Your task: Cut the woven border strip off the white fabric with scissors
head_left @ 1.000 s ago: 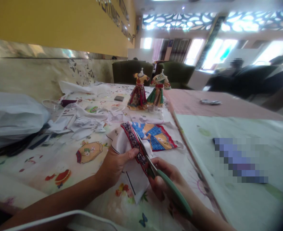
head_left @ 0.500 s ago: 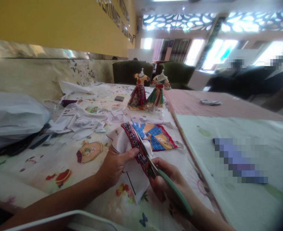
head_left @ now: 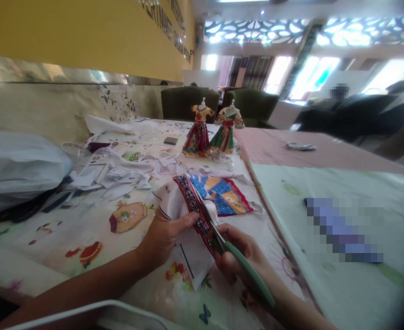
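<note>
Between thumb and fingers, my left hand [head_left: 169, 238] pinches a piece of printed fabric [head_left: 192, 201] with a black-and-white border edged in red. White margin hangs below my thumb, and a blue dotted and yellow printed part [head_left: 227, 195] spreads out beyond the border. My right hand [head_left: 238, 252] is closed round the green handles of a pair of scissors [head_left: 252, 275]. The blades lie along the red edge of the border, pointing away from me. On the table to the left of my left hand lies a cut-out yellow fabric piece [head_left: 128, 217] with a dark red end.
Two small dress forms in red [head_left: 198, 133] and green [head_left: 226, 133] costumes stand at the back. Paper and fabric scraps [head_left: 126, 176] and a white plastic bag [head_left: 23, 169] lie left. A blurred-out purple item [head_left: 342, 231] rests on the right-hand table.
Almost nothing differs. Both hands, the fabric and the scissors keep practically the same position; the view shifts only very slightly.
</note>
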The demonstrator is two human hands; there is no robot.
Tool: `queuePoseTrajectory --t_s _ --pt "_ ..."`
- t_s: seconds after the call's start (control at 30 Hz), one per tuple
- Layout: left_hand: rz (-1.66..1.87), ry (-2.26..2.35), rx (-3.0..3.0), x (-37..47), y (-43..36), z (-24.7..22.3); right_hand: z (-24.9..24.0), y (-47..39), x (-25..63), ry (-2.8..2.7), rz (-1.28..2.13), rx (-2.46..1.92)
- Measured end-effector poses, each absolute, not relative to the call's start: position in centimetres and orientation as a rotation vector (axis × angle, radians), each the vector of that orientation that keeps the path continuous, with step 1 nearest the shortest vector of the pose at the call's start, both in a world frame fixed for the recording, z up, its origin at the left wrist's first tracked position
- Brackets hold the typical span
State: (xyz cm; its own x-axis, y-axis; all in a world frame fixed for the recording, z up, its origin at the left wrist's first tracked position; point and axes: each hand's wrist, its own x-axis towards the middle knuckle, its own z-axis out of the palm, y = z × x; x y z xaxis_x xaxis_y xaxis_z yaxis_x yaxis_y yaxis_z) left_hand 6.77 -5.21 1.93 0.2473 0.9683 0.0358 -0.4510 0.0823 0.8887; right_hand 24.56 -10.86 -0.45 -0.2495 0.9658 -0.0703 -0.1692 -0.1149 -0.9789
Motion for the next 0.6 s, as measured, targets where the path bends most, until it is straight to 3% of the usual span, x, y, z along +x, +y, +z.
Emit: queuePoseTrajectory --t_s 0.6 --pt "1.187 0.722 0.978 6.67 -5.18 1.56 -0.15 -11.08 24.48 -1.177 1.567 -1.011"
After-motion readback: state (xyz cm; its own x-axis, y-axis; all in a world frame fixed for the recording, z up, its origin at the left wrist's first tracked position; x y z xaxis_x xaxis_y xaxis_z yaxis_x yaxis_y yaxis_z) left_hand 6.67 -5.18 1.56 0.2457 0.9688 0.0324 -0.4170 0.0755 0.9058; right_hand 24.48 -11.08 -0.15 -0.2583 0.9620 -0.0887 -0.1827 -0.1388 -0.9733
